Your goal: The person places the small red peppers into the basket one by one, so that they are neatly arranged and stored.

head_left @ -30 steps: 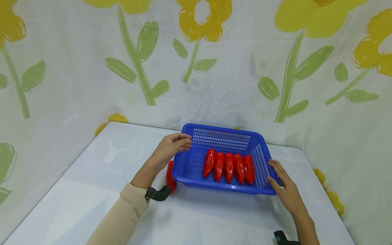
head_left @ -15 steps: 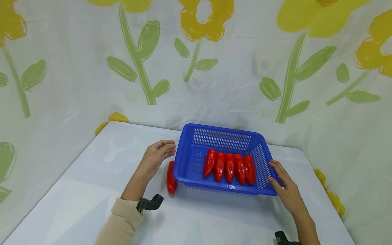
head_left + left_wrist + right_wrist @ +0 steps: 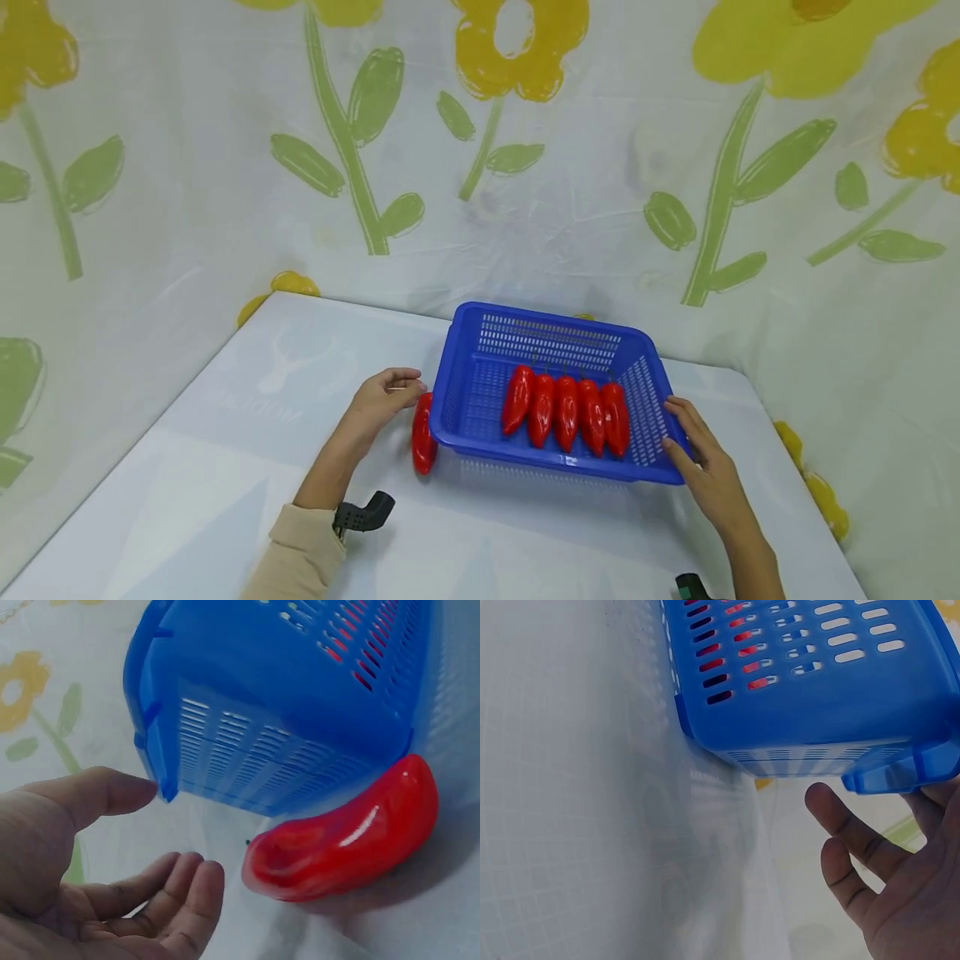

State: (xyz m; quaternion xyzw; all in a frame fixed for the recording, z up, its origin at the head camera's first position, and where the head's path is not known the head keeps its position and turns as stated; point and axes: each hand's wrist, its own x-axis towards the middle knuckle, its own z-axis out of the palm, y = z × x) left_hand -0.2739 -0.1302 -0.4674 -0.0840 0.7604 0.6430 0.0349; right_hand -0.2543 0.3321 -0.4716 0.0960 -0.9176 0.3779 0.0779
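Observation:
A blue plastic basket (image 3: 502,454) with slotted sides holds several glossy red peppers (image 3: 566,414) in a row, stems toward the back. Outside its left wall, one more red pepper (image 3: 423,435) lies on the table. My left hand (image 3: 377,406) hovers beside that pepper's far end, thumb and fingers apart and nothing between them. In the left wrist view, the left thumb (image 3: 112,791) is right at the basket's rim, while the fingertips come close to the pepper (image 3: 345,840). My right hand (image 3: 708,467) touches the right rim with loosely extended fingers; other fingers (image 3: 851,832) hang below the rim.
A white table (image 3: 225,467) with faint pale-blue prints carries everything. Behind it hangs a light cloth (image 3: 570,208) printed with yellow flowers and green leaves, close to the basket's back edge. A dark wrist camera (image 3: 365,512) juts from the left wrist.
My left hand has drawn back from over the basket's left rim and come down to the left, next to the loose pepper. My right hand stays at the right rim.

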